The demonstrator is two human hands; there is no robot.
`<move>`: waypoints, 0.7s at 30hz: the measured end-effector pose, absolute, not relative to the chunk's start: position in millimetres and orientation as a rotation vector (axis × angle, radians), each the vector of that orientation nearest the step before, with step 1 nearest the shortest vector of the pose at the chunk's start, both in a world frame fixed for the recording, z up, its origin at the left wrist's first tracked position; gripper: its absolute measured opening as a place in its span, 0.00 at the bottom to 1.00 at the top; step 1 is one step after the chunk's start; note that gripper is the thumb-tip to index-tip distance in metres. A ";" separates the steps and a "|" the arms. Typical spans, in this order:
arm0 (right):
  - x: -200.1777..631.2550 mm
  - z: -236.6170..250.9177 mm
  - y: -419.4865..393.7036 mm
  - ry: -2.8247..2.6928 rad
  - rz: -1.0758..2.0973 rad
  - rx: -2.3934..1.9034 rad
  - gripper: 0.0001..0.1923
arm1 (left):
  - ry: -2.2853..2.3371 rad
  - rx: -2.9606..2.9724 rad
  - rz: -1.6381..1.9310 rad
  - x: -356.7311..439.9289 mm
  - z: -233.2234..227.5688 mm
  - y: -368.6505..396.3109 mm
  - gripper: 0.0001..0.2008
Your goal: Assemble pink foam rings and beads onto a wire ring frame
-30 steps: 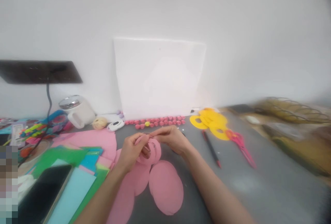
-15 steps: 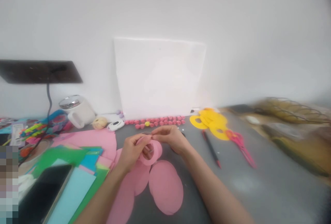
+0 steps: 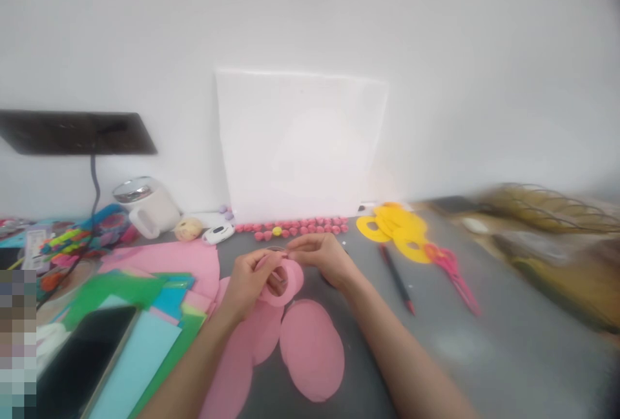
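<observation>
Grey craft table (image 3: pixel 484 348) against white wall (image 3: pixel 310 12)

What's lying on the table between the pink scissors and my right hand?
In the head view, a dark pencil with a red tip lies between the pink scissors and your right hand.

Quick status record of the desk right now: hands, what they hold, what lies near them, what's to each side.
left hand: grips the pink paper ring from its left side
right hand: fingers pinch the ring's top edge
below hands: pink paper ovals flat on the grey table
right of hands: red pencil, pink scissors, yellow paper cutouts
left of hands: stack of coloured paper sheets, white mug
behind hands: row of small pink beads, white board leaning on the wall
</observation>
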State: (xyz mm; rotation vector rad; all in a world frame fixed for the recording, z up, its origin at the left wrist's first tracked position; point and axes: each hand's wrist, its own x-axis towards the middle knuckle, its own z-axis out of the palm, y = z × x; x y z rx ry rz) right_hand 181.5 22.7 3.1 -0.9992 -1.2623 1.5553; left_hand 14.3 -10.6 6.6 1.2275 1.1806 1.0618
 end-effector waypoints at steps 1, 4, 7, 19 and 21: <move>181.5 3.4 22.7 -1.257 1.557 -1.000 0.17 | 1.176 1.227 1.063 14.3 6.7 -10.5 0.13; 181.3 3.6 22.6 -1.257 1.557 -1.002 0.17 | 1.170 1.231 1.064 14.7 7.3 -10.1 0.13; 181.2 3.6 22.6 -1.265 1.547 -1.015 0.17 | 1.173 1.236 1.061 15.2 8.5 -10.1 0.14; 180.1 5.3 21.7 -1.262 1.529 -1.021 0.16 | 1.167 1.254 1.041 15.2 8.6 -10.6 0.14; 180.2 4.8 21.9 -1.262 1.524 -1.024 0.16 | 1.165 1.262 1.037 15.9 10.8 -11.3 0.15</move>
